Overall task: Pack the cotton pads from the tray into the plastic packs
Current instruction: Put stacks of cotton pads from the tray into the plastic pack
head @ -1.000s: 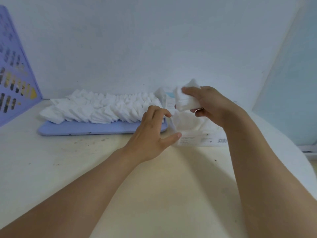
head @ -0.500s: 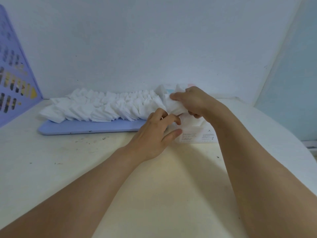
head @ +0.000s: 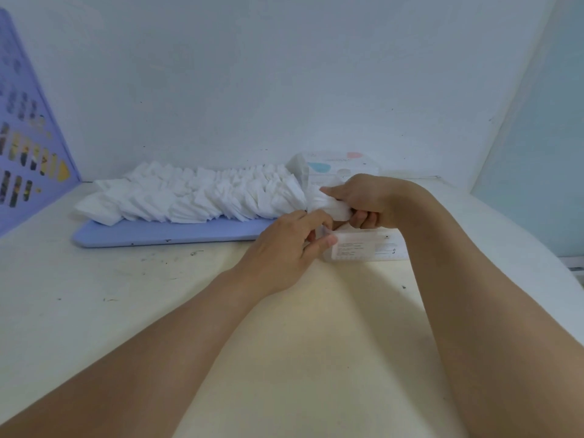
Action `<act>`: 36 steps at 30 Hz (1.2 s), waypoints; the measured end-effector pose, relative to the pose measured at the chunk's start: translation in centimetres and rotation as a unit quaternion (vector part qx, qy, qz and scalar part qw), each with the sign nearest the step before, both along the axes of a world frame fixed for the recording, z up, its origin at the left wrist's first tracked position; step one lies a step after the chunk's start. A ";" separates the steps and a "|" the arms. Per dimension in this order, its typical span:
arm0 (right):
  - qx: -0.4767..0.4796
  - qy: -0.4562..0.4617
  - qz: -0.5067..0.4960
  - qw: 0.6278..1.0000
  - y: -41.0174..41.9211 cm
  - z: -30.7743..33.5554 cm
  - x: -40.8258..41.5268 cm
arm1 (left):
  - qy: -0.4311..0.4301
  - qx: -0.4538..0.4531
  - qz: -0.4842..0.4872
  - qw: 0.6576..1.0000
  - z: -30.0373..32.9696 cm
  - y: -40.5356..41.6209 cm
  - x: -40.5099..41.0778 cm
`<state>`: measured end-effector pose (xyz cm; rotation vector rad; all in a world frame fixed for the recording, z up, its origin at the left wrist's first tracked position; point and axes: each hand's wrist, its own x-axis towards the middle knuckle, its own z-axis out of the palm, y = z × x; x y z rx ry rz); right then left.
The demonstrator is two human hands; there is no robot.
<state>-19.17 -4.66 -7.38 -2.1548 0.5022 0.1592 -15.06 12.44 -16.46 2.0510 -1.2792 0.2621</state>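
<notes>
A long heap of white cotton pads (head: 202, 197) lies on a lilac tray (head: 164, 235) at the back of the table. Just right of the tray lies a clear plastic pack (head: 366, 248) with a printed label. My right hand (head: 363, 197) grips a bunch of cotton pads (head: 331, 208) just above the pack's left end. My left hand (head: 290, 245) pinches the pack's edge between thumb and fingers. Whether the pads are inside the pack's opening is hidden by my fingers.
A second pack (head: 341, 167) with blue and pink marks stands against the wall behind my right hand. A lilac perforated panel (head: 28, 153) leans at the far left. A pale blue wall (head: 537, 153) closes the right side. The table's round edge (head: 562, 279) curves off right.
My right hand came down from above the pack with the bunch of pads, toward the pack's left end. My left hand stayed at the pack's edge, closing its pinch.
</notes>
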 end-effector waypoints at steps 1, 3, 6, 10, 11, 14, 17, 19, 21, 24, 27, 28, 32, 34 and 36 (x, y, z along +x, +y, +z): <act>0.019 0.002 -0.001 1.000 -0.4 0.0 -0.1 | 0.003 -0.001 -0.002 1.000 0.0 0.0 0.0; 0.038 0.002 -0.009 0.999 -1.3 -0.1 -0.1 | 0.006 -0.003 -0.004 1.000 0.0 0.0 0.0; -0.024 0.003 -0.039 0.999 -2.1 -0.4 0.0 | 0.005 -0.007 -0.006 1.000 -0.1 0.0 0.1; -0.171 0.011 -0.045 0.984 -0.4 -0.5 0.2 | 0.012 -0.009 -0.009 1.000 -0.2 -0.2 0.1; -0.194 -0.004 -0.053 0.980 0.2 -0.8 0.3 | 0.017 -0.012 -0.013 1.000 -0.2 -0.2 0.1; -0.250 -0.061 -0.098 0.961 1.3 -1.8 1.1 | 0.047 -0.020 -0.032 0.998 -0.3 -0.3 0.0; -0.312 -0.096 -0.133 0.936 1.6 -2.6 1.5 | 0.057 -0.027 -0.031 0.998 -0.3 -0.4 0.0; -0.336 -0.113 -0.135 0.925 1.7 -2.9 1.8 | 0.056 -0.034 -0.032 0.997 -0.3 -0.4 -0.1; -0.336 -0.114 -0.116 0.928 1.9 -2.8 2.0 | 0.056 -0.040 -0.036 0.997 -0.2 -0.4 -0.2; -0.281 -0.075 -0.062 0.955 1.8 -2.0 1.5 | 0.062 -0.043 -0.048 0.996 -0.2 -0.2 0.0; -0.132 -0.041 -0.011 0.990 0.7 -1.1 0.3 | 0.069 -0.046 -0.052 0.995 -0.3 -0.1 0.0; -0.099 -0.037 0.004 0.994 0.4 -0.9 -0.1 | 0.069 -0.045 -0.053 0.995 -0.3 -0.1 -0.1; -0.184 -0.057 0.008 0.981 1.1 -0.4 -1.2 | 0.084 -0.052 -0.063 0.993 -0.1 -0.1 -0.2; -0.173 -0.110 -0.027 0.978 1.7 0.1 -1.7 | 0.081 -0.050 -0.056 0.994 0.0 -0.1 -0.4; -0.167 -0.203 -0.062 0.963 1.9 0.7 -2.4 | 0.082 -0.057 -0.033 0.994 0.1 0.0 -0.5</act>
